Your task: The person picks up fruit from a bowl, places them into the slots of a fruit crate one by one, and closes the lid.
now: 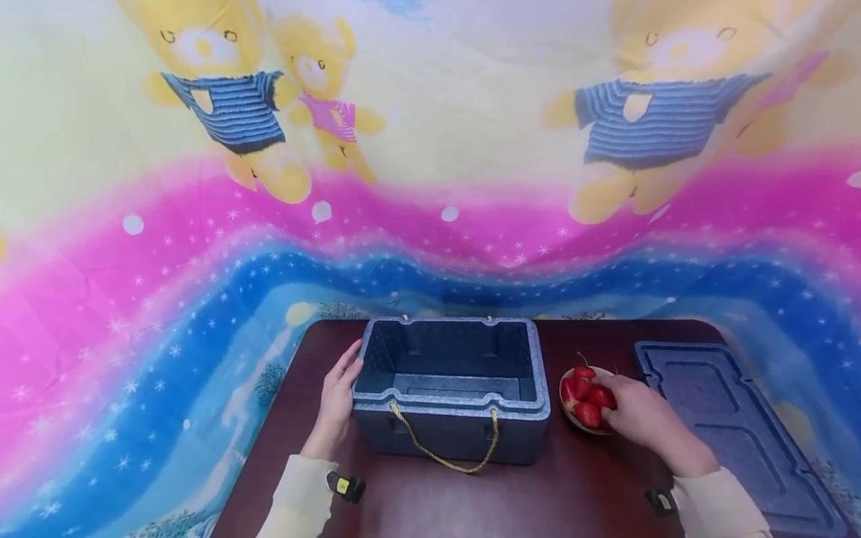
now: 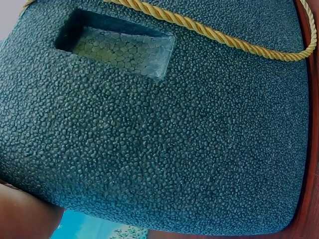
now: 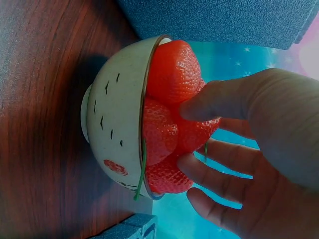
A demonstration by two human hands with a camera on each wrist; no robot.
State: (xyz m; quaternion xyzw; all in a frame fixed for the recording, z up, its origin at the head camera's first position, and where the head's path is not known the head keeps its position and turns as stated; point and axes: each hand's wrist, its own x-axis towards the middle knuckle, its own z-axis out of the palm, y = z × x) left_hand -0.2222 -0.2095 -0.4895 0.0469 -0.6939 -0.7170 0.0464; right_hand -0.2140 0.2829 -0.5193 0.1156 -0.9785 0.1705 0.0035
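A dark blue-grey foam box (image 1: 447,433) without its lid stands on the table, a gold rope handle (image 1: 444,465) hanging at its front. My left hand (image 1: 338,396) rests along the box's left side, fingers extended up near the rim; in the left wrist view the textured box wall (image 2: 164,134) fills most of the picture. To the right of the box, a small cream bowl (image 3: 117,99) holds several red strawberries (image 3: 174,72), some with thin green stems. My right hand (image 1: 642,418) reaches over the bowl, thumb and fingers around a strawberry (image 3: 197,133) at the top of the pile.
The box's lid (image 1: 733,433) lies flat at the right of the dark reddish wooden table (image 1: 444,508), beyond my right hand. Behind the table hangs a printed cloth (image 1: 457,149) with cartoon bears. Black straps (image 1: 346,487) sit at both wrists.
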